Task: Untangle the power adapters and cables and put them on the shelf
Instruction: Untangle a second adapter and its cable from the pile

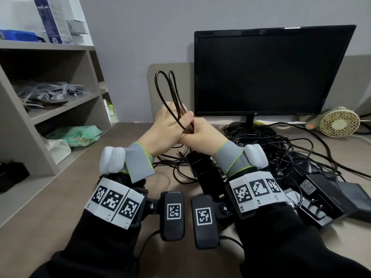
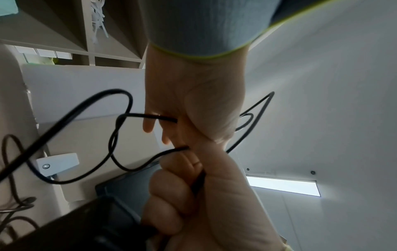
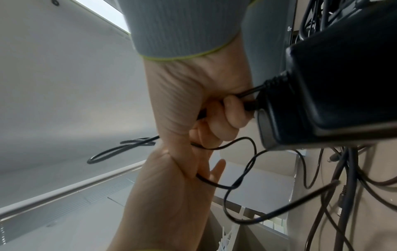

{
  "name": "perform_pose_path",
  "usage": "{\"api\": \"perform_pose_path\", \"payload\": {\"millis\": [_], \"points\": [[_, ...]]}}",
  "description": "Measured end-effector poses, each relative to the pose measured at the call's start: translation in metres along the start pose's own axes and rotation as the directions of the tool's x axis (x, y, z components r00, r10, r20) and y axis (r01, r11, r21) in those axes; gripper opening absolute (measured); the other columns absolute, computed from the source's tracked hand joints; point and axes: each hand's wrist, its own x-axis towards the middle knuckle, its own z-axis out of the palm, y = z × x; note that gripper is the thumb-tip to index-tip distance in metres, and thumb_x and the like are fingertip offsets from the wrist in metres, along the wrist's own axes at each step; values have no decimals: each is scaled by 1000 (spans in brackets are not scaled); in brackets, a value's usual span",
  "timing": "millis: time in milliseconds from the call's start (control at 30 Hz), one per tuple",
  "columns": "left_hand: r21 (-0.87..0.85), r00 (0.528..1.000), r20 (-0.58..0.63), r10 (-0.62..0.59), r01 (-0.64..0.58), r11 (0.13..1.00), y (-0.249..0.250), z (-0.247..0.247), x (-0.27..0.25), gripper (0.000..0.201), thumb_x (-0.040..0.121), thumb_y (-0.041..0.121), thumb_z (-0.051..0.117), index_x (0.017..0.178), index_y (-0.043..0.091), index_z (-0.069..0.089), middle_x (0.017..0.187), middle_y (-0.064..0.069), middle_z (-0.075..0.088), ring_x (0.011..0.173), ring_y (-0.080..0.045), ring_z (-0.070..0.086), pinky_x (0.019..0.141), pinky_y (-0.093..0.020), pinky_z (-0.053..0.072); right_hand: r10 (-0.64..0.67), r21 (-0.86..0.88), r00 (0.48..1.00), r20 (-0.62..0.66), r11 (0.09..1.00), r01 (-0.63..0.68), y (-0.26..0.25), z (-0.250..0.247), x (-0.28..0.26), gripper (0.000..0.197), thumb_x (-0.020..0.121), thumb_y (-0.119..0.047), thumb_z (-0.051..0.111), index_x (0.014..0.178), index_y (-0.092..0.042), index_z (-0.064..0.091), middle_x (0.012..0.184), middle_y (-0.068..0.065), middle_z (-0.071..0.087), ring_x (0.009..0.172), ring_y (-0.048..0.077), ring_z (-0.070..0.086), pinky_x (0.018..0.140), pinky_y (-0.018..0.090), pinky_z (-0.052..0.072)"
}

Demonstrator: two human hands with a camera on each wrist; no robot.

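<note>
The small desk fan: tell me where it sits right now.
In the head view, the small desk fan sits at the desk's far right, just right of the monitor base, behind the cable pile.

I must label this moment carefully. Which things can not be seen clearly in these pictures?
- Head view: the right hand is partly behind the left hand, so its grip on the looped cable is hidden.
- Head view: the label text on the adapters is too small to read.
- Right wrist view: the black adapter is cut off by the right edge.
- Left wrist view: the dark shape at bottom left is blurred.
</note>
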Motion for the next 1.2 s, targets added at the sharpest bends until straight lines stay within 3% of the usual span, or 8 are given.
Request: {"api": "perform_pose_path", "payload": {"millis": [167, 267, 500, 600, 733, 933, 1033, 1200], "points": [[-233, 976, 146, -164, 195, 953, -4, 0, 0, 42, 78, 63, 46, 99, 28, 50, 85, 2, 63, 75, -16, 60, 72, -38, 50, 68, 203, 993, -97, 978, -47, -5, -4, 3, 35, 97, -1, 40, 64, -14, 42, 29, -12, 34, 26, 0, 30, 31, 9, 21], [-163, 972, 199, -128, 161, 973, -4, -2, -4, 32, 94, 44, 48, 89, 15, 59, 68, -1, 64, 60, -11, 57, 57, -22, 45, 139, 366, 981, -133, 927, -82, -6, -15, 4, 34, 97, -8, 41, 64, -14, 42, 37, -12, 35, 27, 0, 24, 29, 13, 17], [-62, 942, 266, -202, 226, 972, -16, -16, -14, 23, 88, 11, 63, 73, -5, 61, 63, -5, 57, 62, -10, 51, 62, -17, 40, 233, 420, 930, -285, 902, -97, -3, -27, 4, 34, 87, -8, 41, 57, -21, 46, 81, -2, 61, 39, 1, 32, 30, 10, 22], [-62, 951, 241, -192, 213, 975, -12, -20, -12, 23, 87, 18, 65, 67, 10, 59, 58, 0, 53, 53, -7, 47, 57, -20, 40, 231, 482, 936, -264, 872, -80, -8, -26, 2, 26, 88, -6, 38, 65, -19, 40, 76, -2, 62, 33, 0, 40, 30, 12, 22], [-126, 983, 122, -139, 154, 980, -6, -23, -14, 31, 76, 33, 74, 98, 17, 60, 82, -14, 67, 74, -13, 57, 75, -30, 48, 235, 547, 926, -296, 836, -37, -8, -30, 1, 24, 88, -5, 38, 68, -18, 39, 75, 1, 59, 38, 5, 34, 35, 15, 17], [-98, 983, 182, -18, 37, 994, 5, -21, -13, 23, 66, 45, 71, 81, 29, 67, 100, -4, 68, 75, -22, 54, 76, -34, 45, 258, 488, 905, -339, 871, -66, -1, -31, 2, 24, 87, -8, 39, 66, -19, 45, 73, -4, 62, 53, 12, 36, 34, 13, 22], [-56, 975, 211, -69, 82, 995, 6, -18, -13, 16, 70, 37, 69, 77, 24, 75, 105, 6, 67, 99, -11, 61, 93, -33, 46, 270, 507, 896, -351, 860, -61, 2, -34, 2, 21, 88, -8, 39, 70, -18, 45, 76, -2, 62, 53, 13, 41, 33, 12, 22], [-41, 985, 153, -76, 83, 996, -2, -19, -11, 10, 81, 15, 72, 75, 24, 70, 109, 9, 66, 100, -4, 60, 88, -25, 45, 276, 515, 894, -352, 855, -61, 1, -35, 1, 21, 90, -8, 38, 72, -17, 44, 80, -1, 63, 54, 12, 48, 33, 14, 21]]}}
